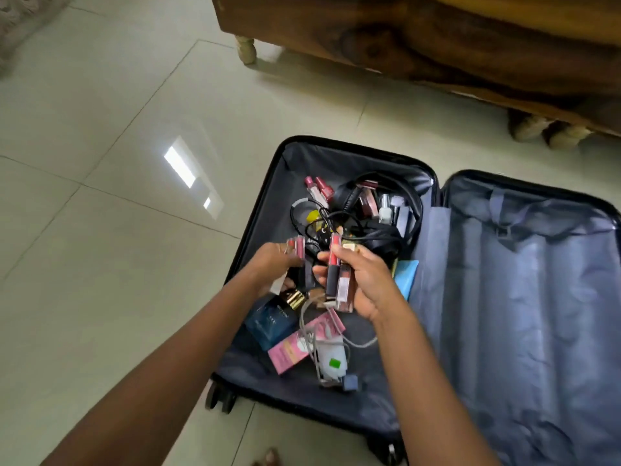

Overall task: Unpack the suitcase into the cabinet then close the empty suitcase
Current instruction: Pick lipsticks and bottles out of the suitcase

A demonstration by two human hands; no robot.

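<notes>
A: Item one, right hand?
B: Fingers curled tight round a bundle of slim red and pink lip-gloss tubes with dark caps, held upright above the left compartment.

A: Left hand?
B: Fingers clamped on a second red tube with a dark cap, just beside the first bundle; the two hands almost touch.

A: Directly beneath?
B: A blue glass perfume bottle with a gold cap, a flat pink cardboard box, a white charger with a grey looped cable; all lie touching on the lining.

A: Farther out?
B: Tangled glossy black cords, small pink nail-polish bottles and a white bottle, crowded toward the far wall.

A: The container?
B: A black hard-shell wheeled suitcase, open flat, lined in creased dark-grey fabric. The right half holds only slack straps.

A: Room around it?
B: Smooth pale glossy floor tiles stretch bare to the left and front. A dark carved wooden furniture piece on turned legs stands near the far edge.
</notes>
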